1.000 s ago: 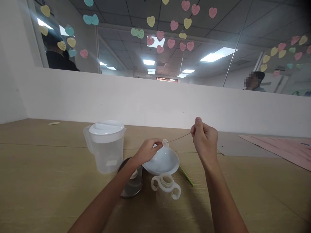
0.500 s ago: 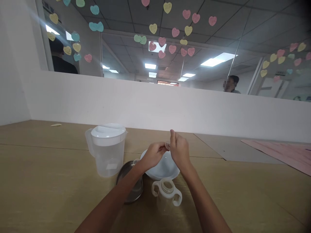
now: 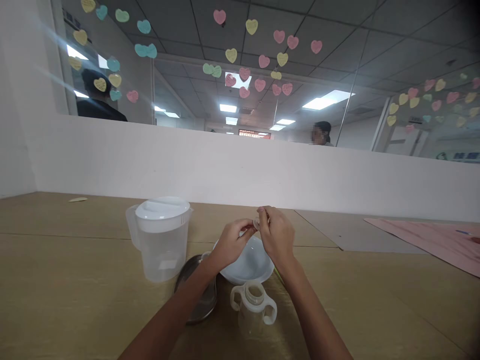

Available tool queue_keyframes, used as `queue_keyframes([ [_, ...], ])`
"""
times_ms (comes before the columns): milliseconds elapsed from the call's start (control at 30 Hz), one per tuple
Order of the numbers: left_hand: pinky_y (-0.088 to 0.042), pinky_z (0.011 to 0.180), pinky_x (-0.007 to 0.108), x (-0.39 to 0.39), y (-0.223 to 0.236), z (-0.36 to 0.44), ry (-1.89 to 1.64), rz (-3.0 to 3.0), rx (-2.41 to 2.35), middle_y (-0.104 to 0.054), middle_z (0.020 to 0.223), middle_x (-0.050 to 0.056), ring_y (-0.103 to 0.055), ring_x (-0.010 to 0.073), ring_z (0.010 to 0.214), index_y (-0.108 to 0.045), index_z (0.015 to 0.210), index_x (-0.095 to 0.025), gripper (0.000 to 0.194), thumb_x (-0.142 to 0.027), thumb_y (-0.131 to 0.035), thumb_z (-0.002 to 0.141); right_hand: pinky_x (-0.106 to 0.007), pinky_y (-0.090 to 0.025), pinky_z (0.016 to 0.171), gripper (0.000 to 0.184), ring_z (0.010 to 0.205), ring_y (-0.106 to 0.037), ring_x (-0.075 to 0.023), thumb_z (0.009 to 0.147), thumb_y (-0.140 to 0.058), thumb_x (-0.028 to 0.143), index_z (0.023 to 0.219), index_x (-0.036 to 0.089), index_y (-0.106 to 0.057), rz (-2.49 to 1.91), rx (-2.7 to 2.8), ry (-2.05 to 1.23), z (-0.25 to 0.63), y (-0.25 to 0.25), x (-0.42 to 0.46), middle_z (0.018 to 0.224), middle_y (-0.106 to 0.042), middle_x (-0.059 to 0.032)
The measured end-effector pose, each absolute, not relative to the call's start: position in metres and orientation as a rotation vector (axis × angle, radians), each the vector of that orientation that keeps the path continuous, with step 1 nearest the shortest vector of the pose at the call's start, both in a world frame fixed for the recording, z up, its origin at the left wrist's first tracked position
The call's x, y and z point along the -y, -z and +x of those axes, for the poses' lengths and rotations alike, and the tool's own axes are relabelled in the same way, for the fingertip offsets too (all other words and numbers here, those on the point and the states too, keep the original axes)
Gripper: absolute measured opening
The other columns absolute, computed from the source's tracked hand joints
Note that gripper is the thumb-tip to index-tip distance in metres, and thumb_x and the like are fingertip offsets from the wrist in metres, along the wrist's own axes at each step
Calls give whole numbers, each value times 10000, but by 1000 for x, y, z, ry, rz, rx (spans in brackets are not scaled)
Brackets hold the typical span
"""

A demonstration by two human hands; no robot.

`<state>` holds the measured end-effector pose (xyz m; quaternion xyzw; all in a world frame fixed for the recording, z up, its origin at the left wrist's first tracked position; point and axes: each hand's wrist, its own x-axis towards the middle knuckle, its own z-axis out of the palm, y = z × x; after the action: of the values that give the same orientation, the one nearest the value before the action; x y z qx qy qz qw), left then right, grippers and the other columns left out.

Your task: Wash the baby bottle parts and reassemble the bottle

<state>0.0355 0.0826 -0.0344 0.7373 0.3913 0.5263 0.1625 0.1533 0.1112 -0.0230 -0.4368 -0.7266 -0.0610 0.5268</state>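
Above a white bowl (image 3: 247, 265), my left hand (image 3: 233, 242) and my right hand (image 3: 277, 235) come together around a small translucent round piece (image 3: 256, 223), perhaps a bottle nipple. My left fingers pinch its left side. The right fingers are curled around its other side and partly hide it. Below them a clear baby bottle (image 3: 252, 310) stands upright without a lid, a white two-handled holder around its neck. A metal kidney dish (image 3: 202, 307) lies under my left forearm, with a clear item (image 3: 205, 255) at its far edge, mostly hidden by the arm.
Left of the bowl stands a translucent lidded pitcher (image 3: 163, 245). A grey sheet (image 3: 326, 230) and a pink cloth (image 3: 423, 240) lie at the right of the table. A white wall (image 3: 225, 170) with a window above bounds the back, and people show in the glass.
My right thumb has come down from pointing up and now bends against the small piece. The view has tilted up slightly and turned a little to the right.
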Motion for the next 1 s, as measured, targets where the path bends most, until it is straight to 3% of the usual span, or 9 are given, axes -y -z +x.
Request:
queue_keyframes([
  [133, -434, 768, 261, -79, 30, 33, -1531, 2085, -1151, -660, 897, 48, -570, 161, 802, -646, 891, -149, 223, -238, -454, 821, -245, -291, 577, 355, 721, -506, -158, 895, -291, 334, 739, 185, -574, -1002, 1808, 110, 151, 24, -111, 741, -577, -48],
  [333, -424, 794, 277, -77, 30, 36, -1552, 2117, -1155, -657, 939, 50, -565, 181, 861, -639, 931, -163, 250, -293, -450, 832, -239, -243, 499, 315, 538, -420, -123, 811, -416, 441, 624, 191, -460, -1038, 1657, 108, 152, 26, -112, 587, -479, 11],
  [533, -417, 815, 283, -79, 32, 39, -1579, 2126, -1185, -658, 940, 52, -564, 191, 892, -643, 923, -166, 241, -268, -443, 835, -239, -207, 481, 335, 481, -306, -100, 777, -461, 417, 552, 201, -338, -1045, 1574, 172, 153, 27, -113, 530, -366, 43],
  [733, -416, 829, 287, -83, 37, 34, -1538, 2142, -1214, -662, 954, 48, -570, 186, 894, -652, 928, -182, 235, -279, -464, 826, -231, -217, 473, 384, 456, -249, -83, 793, -415, 325, 496, 202, -205, -911, 1603, -1, 157, 23, -116, 468, -240, 63],
  [1000, -425, 801, 281, -78, 34, 31, -1465, 2088, -1228, -673, 932, 49, -581, 182, 874, -667, 937, -185, 258, -339, -506, 806, -237, -203, 463, 401, 470, -180, -79, 787, -431, 313, 513, 211, -156, -823, 1240, -57, 182, 3, -106, 503, -137, 61],
])
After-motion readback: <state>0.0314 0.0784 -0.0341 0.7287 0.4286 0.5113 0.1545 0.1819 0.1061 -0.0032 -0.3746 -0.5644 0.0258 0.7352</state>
